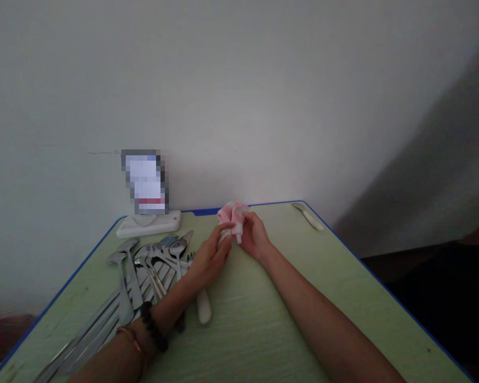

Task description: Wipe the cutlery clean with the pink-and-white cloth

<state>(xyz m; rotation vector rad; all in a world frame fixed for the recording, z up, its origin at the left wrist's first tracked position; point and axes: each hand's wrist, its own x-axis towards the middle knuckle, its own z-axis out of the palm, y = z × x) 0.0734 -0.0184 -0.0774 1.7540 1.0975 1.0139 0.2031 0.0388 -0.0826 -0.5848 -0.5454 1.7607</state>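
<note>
A crumpled pink-and-white cloth (233, 211) is held between my two hands above the far middle of the table. My left hand (212, 256) grips its near left side with bent fingers. My right hand (256, 237) closes on it from the right. A white tip (238, 237) pokes out below the cloth, between the hands; what it belongs to is hidden. Close to my left wrist lies a pile of metal cutlery, with several spoons (179, 247) and forks. A white handle (203, 307) sticks out from under my left forearm.
One white-handled piece of cutlery (308, 217) lies apart at the far right of the green table (259, 319). At the back left, a blurred phone (146, 183) stands upright on a white stand (149, 224). A wall rises behind the table's blue edge.
</note>
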